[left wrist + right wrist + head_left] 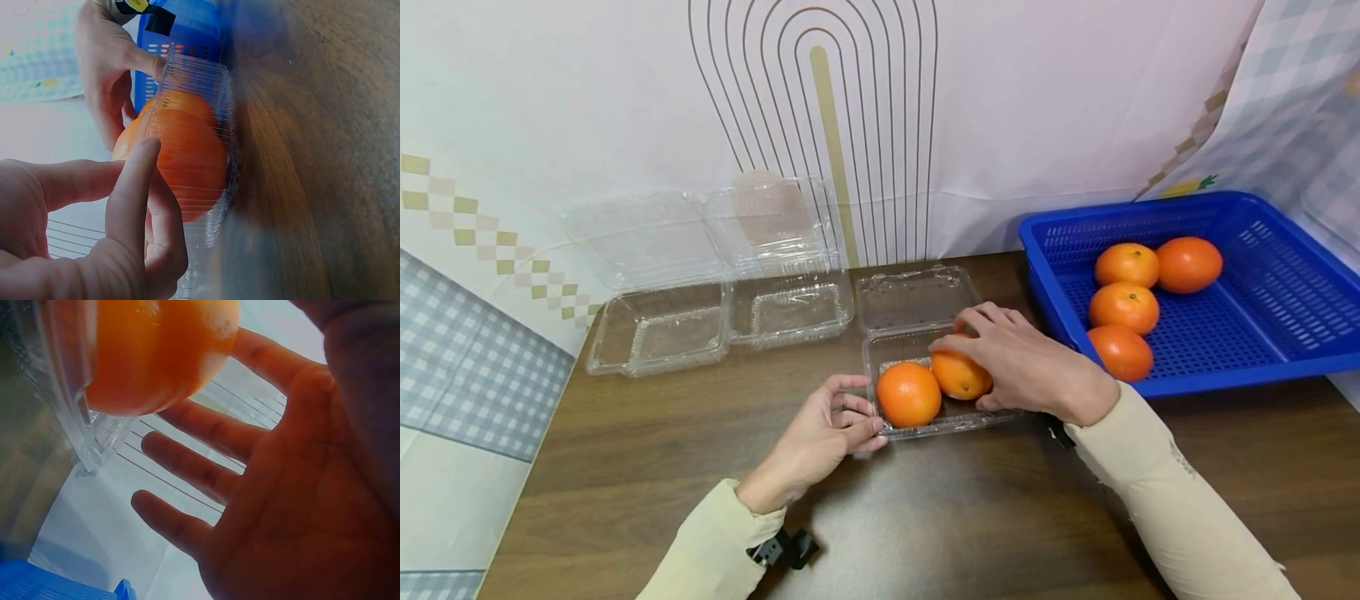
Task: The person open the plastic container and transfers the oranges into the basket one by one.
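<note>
Clear clamshell (925, 367) lengthwise away (lid open), left hand (820, 437) pinching rim, right hand (1026, 367) fingers loosely spread over orange (958, 375).

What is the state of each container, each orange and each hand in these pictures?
Near clamshell box: lid open, two oranges inside.
Left orange: lying in the box, untouched.
Right orange: in the box, under the right hand.
Two far clamshell boxes: open, nothing inside.
Blue basket: holds four oranges.
Left hand: fingers on the box's left edge.
Right hand: fingers spread over the right orange.
</note>
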Tool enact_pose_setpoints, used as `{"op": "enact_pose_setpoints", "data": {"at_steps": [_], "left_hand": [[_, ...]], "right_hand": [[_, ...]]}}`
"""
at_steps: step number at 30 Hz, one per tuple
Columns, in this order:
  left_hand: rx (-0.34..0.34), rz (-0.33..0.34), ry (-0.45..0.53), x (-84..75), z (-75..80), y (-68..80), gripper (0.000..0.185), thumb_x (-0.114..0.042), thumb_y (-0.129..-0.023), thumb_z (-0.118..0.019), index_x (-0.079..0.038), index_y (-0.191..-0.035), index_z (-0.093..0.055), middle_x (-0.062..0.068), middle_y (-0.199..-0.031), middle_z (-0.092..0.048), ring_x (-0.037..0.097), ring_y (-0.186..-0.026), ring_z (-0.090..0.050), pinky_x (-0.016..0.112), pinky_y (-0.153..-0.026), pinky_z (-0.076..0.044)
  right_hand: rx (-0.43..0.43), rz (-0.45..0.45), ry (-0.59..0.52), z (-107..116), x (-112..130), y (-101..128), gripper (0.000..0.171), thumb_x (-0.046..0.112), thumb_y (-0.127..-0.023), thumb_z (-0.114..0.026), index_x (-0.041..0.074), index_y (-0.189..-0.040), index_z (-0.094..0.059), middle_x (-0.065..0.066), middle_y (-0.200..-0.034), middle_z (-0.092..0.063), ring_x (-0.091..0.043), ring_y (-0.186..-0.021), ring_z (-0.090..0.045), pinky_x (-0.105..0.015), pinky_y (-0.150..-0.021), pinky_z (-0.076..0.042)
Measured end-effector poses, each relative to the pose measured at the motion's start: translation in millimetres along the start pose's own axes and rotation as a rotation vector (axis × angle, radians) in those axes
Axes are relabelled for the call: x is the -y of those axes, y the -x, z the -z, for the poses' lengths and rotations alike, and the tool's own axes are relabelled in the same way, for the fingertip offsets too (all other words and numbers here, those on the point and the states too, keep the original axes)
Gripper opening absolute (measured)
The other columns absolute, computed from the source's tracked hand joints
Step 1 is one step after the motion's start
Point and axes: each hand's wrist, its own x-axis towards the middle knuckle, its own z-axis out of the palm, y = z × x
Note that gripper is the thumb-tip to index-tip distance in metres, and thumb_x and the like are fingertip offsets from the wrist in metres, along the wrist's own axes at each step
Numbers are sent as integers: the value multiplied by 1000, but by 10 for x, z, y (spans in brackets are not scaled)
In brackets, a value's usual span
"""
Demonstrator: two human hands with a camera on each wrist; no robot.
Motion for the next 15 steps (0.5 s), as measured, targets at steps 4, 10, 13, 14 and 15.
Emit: {"op": "enact_pose_setpoints", "data": {"at_steps": [4,10,13,14,15], "left_hand": [[1,0,0,-1,0,-2,59,14,-92,-63,1,-144,-39,15,-111,-52,15,-87,-67,32,-86,-67],[3,-1,0,-3,-1,-2,59,14,-92,-64,1,-144,-39,14,-110,-52,15,-86,-66,32,-86,-67],[2,-3,2,-3,-1,-1,59,14,-92,-63,2,-144,-39,14,-110,-52,15,-86,-66,32,-87,-67],[1,-3,3,-3,-1,0,59,14,-92,-63,2,-144,-39,14,-110,-52,15,-86,-66,33,-87,-67],[0,-3,3,-3,-1,1,59,14,-92,-63,2,-144,-38,14,-110,-52,15,-86,-66,33,-87,-67]], "right_hand": [[2,-6,-2,-19,-5,-12,76,22,-66,-97,22,-135,-64,-10,-126,-56,-34,-124,-47,-56,-107,-47],[-11,6,17,-65,-6,-42,76,20,-65,-98,21,-133,-64,-11,-123,-56,-34,-121,-48,-56,-104,-47],[-16,11,24,-89,-1,-56,76,19,-65,-98,21,-132,-64,-11,-123,-55,-35,-121,-47,-57,-105,-47],[-15,12,27,-97,0,-59,76,18,-65,-98,21,-132,-64,-11,-123,-55,-35,-121,-47,-58,-105,-47],[-15,11,27,-103,1,-60,75,18,-65,-98,22,-132,-64,-11,-123,-55,-35,-121,-47,-58,-105,-46]]}}
